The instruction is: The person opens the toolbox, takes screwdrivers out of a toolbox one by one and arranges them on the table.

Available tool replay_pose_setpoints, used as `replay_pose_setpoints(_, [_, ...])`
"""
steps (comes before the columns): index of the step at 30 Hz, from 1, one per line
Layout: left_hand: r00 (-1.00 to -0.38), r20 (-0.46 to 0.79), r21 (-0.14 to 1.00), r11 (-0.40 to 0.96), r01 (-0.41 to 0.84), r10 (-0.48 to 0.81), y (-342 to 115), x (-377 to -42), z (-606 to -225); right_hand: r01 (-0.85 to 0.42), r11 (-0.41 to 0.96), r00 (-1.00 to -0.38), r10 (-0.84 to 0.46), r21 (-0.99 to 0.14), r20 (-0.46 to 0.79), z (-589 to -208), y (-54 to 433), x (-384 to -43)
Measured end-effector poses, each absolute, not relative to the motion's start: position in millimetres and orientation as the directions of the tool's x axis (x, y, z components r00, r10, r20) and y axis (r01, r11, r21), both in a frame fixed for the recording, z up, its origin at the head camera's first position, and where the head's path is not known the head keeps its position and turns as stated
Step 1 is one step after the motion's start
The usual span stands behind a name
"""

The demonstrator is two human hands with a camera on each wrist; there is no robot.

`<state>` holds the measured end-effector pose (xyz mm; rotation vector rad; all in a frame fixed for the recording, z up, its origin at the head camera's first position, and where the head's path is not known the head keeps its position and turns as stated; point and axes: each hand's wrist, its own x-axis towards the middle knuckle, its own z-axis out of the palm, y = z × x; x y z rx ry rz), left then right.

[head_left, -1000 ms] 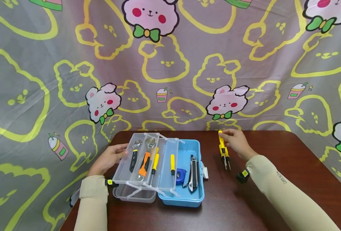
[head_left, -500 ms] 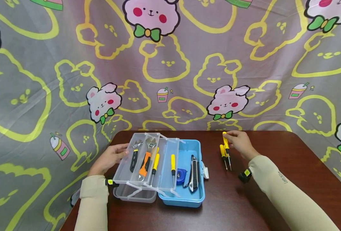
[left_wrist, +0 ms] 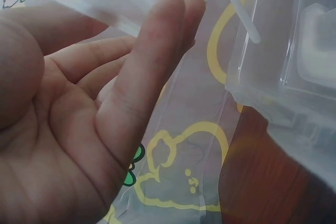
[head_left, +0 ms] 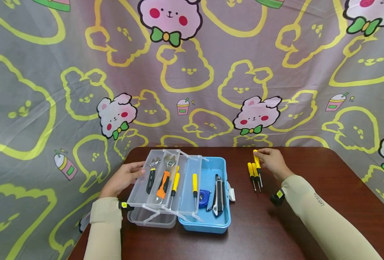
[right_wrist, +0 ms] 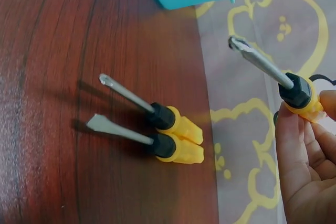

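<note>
My right hand (head_left: 273,162) pinches a yellow-handled screwdriver (head_left: 257,159) by its handle, with the shaft pointing down. In the right wrist view its metal shaft (right_wrist: 262,66) has a cross-shaped tip. Just left of it two more screwdrivers (head_left: 251,171) lie side by side on the table; one has a flat tip (right_wrist: 100,124). At the far left my left hand (head_left: 123,178) touches the edge of the clear upper tray (head_left: 140,191) of a blue toolbox (head_left: 205,228). From the left wrist its fingers (left_wrist: 152,51) look nearly straight against the tray.
The trays hold a black-handled adjustable wrench (head_left: 151,177), an orange-handled wrench (head_left: 162,184) and yellow screwdrivers (head_left: 194,184). A blue tape measure (head_left: 204,198) and a utility knife (head_left: 218,196) lie in the box. A white latch (head_left: 231,194) juts from its right side. A patterned curtain stands behind.
My right hand has moved slightly right and down with its screwdriver, bringing it beside the other two, which now show more clearly. My left hand and the toolbox stay in place.
</note>
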<state>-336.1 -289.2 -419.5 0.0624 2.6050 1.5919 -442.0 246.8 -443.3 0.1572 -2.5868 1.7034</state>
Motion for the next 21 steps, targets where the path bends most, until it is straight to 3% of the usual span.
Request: replay_pose_setpoints(21, [-0.995, -0.055, 0.893, 0.450, -0.012, 0.083, -289.9, -336.5, -420.7, -0.059, 0.386, -0.998, -0.041, -0.921, 0.047, -460.8, 258.1, -448.3])
